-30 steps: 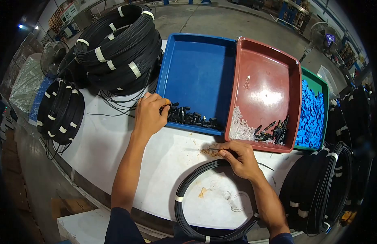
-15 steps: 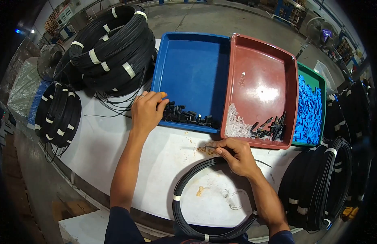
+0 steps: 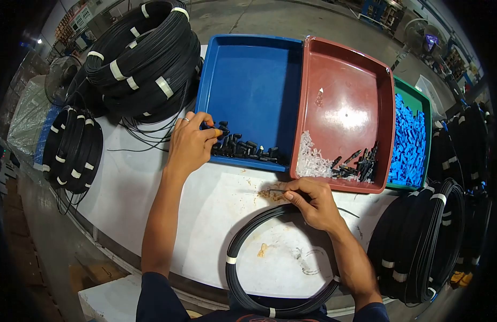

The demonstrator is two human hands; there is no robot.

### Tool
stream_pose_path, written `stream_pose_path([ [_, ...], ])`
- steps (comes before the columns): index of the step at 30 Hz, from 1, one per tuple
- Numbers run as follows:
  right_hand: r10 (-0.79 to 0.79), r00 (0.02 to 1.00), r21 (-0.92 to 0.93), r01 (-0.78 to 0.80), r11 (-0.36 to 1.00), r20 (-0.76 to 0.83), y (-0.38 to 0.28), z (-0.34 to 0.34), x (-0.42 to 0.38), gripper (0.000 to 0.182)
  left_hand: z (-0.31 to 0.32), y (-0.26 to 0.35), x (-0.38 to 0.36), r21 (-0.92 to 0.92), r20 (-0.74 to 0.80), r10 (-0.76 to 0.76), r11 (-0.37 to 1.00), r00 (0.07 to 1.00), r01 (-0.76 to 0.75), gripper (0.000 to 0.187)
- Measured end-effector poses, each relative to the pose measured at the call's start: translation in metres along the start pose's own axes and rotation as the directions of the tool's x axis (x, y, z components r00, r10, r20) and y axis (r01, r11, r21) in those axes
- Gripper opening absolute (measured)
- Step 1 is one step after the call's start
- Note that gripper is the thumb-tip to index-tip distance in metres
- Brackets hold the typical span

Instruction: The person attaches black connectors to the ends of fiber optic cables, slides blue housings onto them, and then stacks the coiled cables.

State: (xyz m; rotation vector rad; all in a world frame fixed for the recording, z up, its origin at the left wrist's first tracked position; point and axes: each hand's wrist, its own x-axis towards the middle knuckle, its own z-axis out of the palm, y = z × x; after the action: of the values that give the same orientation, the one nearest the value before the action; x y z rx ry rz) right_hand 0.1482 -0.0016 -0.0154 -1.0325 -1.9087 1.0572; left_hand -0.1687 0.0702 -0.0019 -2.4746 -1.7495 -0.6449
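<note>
At the near left corner of the blue tray [image 3: 248,96], my left hand [image 3: 190,140] has its fingers bent over the black connector pieces [image 3: 248,150]; the fingertips pinch together, with a bit of orange at them, and the piece between them is too small to name. My right hand [image 3: 313,201] pinches the end of a black cable [image 3: 275,190] above the white table. That cable belongs to a black coil [image 3: 235,241] bound with white tape, which lies at the table's near edge under my right forearm.
A red tray [image 3: 345,91] holds clear and black small parts. Beyond it, a green tray [image 3: 428,123] holds blue pieces [image 3: 409,145]. Large black coils stand at the left [image 3: 146,64] and right [image 3: 414,247]. Yellowish scraps [image 3: 272,195] lie on the white table [image 3: 205,214].
My left hand has moved slightly within the tray's corner, its fingers now lower among the black pieces. My right hand has barely moved. The whole view has shifted a little.
</note>
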Motion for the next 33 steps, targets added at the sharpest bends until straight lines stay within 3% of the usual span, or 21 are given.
stream_pose_path([
  [7,-0.002,1.000,0.006,0.002,1.000,0.002,-0.001,0.000,0.001,0.015,-0.001,-0.004,0.006,0.034,-0.018,0.107,0.994,0.994,-0.106,0.019],
  [10,0.005,1.000,0.015,-0.005,1.000,-0.003,-0.001,0.000,0.000,0.015,-0.003,0.000,0.005,0.095,-0.005,0.062,0.994,0.998,-0.062,0.017],
  [22,0.034,0.999,0.024,-0.034,0.999,0.003,-0.001,0.000,0.000,0.013,0.004,-0.006,0.008,0.080,-0.052,0.165,0.984,0.985,-0.161,0.006],
  [33,0.022,1.000,0.030,-0.022,0.999,-0.004,-0.002,0.000,0.000,0.013,0.006,-0.008,0.011,0.088,-0.058,0.230,0.971,0.972,-0.224,0.015],
])
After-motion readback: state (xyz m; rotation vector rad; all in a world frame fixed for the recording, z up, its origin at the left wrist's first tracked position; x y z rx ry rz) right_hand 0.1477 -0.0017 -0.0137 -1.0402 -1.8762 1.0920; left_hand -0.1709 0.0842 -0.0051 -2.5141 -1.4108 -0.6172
